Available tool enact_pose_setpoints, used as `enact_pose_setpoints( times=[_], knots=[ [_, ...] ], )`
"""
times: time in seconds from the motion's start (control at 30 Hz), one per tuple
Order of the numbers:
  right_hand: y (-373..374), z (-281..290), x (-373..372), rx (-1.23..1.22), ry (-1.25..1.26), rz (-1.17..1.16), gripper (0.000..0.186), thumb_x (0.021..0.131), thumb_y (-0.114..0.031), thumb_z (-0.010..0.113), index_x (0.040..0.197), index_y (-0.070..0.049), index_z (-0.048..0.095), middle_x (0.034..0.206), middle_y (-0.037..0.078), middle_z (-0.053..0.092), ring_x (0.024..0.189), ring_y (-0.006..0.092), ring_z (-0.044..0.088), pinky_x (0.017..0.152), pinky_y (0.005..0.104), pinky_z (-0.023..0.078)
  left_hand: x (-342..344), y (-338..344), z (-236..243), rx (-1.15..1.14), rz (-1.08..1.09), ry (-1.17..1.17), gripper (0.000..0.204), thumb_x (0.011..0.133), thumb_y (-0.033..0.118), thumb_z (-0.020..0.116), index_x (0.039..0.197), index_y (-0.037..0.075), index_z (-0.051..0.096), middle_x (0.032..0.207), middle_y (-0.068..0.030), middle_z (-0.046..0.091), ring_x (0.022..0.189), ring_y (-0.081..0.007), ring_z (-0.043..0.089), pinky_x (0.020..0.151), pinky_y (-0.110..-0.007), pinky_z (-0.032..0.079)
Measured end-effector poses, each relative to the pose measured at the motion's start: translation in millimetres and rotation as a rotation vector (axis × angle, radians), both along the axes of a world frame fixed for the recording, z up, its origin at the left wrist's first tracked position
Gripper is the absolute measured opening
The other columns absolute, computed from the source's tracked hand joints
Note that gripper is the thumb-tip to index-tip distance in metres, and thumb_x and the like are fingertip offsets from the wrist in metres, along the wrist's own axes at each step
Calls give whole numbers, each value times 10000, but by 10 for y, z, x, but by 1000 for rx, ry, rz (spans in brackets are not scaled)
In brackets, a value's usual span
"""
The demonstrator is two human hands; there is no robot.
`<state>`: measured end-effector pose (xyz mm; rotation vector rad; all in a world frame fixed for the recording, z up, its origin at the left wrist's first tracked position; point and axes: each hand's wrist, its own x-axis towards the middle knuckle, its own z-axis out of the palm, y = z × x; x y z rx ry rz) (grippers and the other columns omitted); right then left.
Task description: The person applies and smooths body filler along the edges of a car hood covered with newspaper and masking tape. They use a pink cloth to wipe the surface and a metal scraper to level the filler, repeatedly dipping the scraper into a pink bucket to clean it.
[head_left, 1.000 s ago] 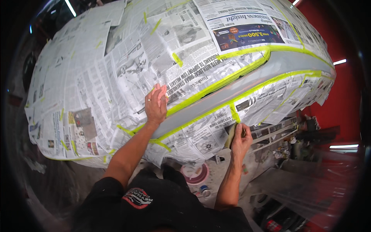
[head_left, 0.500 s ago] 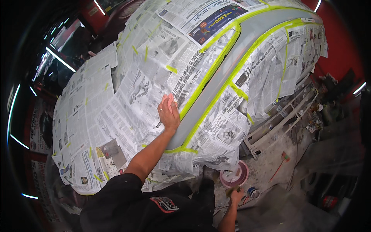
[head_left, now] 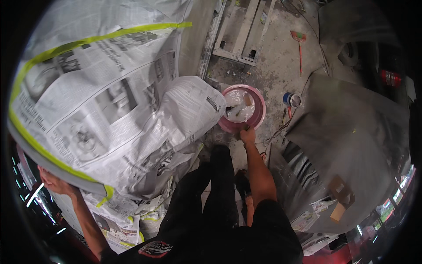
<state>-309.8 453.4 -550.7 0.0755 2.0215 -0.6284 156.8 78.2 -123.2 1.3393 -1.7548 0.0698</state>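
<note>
My left hand (head_left: 56,181) lies with its fingers stretched along the bare grey strip of a car body (head_left: 55,163), next to the yellow-green tape. Newspaper (head_left: 101,101) masks the panels around that strip. Over on the right, my right hand (head_left: 248,134) is closed at the near rim of a pink basin (head_left: 262,103). A small olive-brown pad (head_left: 247,128) shows at its fingers, mostly hidden by them. Whitish, cloudy liquid fills the basin's bottom, with a brown piece (head_left: 248,99) and a dark piece in it.
A blue-rimmed can (head_left: 292,100) stands right of the basin. Farther off lies a red-handled brush (head_left: 300,48), near a metal frame (head_left: 241,35) on the concrete floor. Grey sheeting (head_left: 347,145) covers something on the right, with a piece of cardboard (head_left: 341,198) on it.
My view has swung down and right toward the floor and basin. The right hand has come up to the basin's rim with the pad. The left hand still rests on the car body.
</note>
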Motion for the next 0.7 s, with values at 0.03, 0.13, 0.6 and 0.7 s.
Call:
enact_pose_setpoints(
  times=[0.03,0.13,0.6,0.7],
  knots=[
    [-81,-250,-39,-164,-158,-268,465,917,-335,532,1195,38,542,1133,312,617,1086,442,596,914,490,483,170,-11,-30,-22,29,-86,452,1008,270,496,1300,-75,483,1231,-168,589,1105,-229,580,1003,-346,416],
    [22,-1439,-200,-312,-97,-95,544,853,-313,625,1257,33,515,1186,273,614,1106,423,596,921,461,487,457,-44,-68,-47,66,-287,456,1007,276,496,1300,-73,483,1234,-169,588,1108,-234,580,1002,-349,418],
    [-461,-2470,266,63,345,378,424,843,-426,648,953,-17,680,848,281,661,855,459,653,808,522,512,662,261,81,-65,153,-584,475,1002,304,497,1303,-63,482,1248,-175,584,1123,-256,576,994,-363,430],
    [-354,-1934,14,-41,134,390,429,906,-412,588,1134,-58,667,920,206,696,842,388,673,767,483,527,675,304,192,-67,178,-618,479,1001,310,498,1304,-61,482,1251,-176,583,1126,-261,576,993,-365,432]
  ],
)
